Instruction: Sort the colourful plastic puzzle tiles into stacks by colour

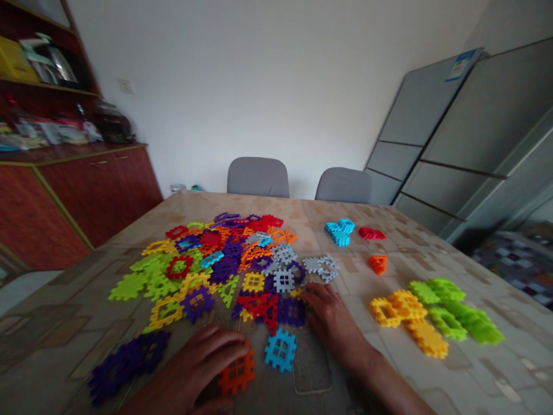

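Interlocking plastic building tiles lie in a mixed pile on the table. My left hand (205, 360) is at the front, its fingers curled over the upper edge of an orange window-shaped tile (238, 372) and its thumb low at the left. At the pile's right edge, my right hand (330, 314) has its fingertips closed on a small yellow tile (295, 293), mostly covered by them. Just beside those fingers is a purple window tile (291, 311). A light-blue window tile (280, 350) lies flat between the hands. Grey tiles (284, 280) sit beyond the right hand.
Sorted groups stand on the right: yellow tiles (427, 338), green tiles (466, 317), orange tiles (378, 264), blue tiles (339, 231) and red tiles (372, 233). Joined purple tiles (127, 363) lie front left. Two grey chairs (258, 177) stand behind the table (302, 210).
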Motion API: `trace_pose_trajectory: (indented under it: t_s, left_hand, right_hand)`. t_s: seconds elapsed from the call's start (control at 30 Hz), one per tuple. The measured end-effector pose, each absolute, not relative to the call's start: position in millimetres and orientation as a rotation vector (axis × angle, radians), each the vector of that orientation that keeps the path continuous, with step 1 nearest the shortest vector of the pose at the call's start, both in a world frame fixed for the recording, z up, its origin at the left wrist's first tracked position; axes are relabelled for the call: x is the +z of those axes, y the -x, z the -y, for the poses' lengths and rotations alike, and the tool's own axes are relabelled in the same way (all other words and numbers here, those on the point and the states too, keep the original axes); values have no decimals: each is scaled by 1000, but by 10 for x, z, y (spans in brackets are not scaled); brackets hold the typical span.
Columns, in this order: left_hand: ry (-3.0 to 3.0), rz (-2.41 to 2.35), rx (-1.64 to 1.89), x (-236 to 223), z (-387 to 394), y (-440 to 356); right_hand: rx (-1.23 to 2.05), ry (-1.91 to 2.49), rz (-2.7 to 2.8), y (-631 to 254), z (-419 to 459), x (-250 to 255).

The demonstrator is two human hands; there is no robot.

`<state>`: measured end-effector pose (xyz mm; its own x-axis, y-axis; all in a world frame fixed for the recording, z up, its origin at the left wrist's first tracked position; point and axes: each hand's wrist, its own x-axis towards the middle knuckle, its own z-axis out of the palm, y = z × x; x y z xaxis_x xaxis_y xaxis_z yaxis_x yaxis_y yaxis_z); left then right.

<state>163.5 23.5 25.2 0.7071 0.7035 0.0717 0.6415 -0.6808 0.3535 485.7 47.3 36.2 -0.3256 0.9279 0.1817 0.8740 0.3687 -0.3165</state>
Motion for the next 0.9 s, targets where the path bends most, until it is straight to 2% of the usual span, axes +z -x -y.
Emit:
trace_pose_trajectory:
  t_s: [0.63, 0.9]
  left_hand:
    - [-2600, -1183, 382, 198, -236, -1609]
    - [-2563, -1120, 400, 225, -228, -1645]
  right_hand:
    - [324, 1466, 2208, -4972, -525, 377]
    - [411, 1243, 2200, -4785, -401, 370]
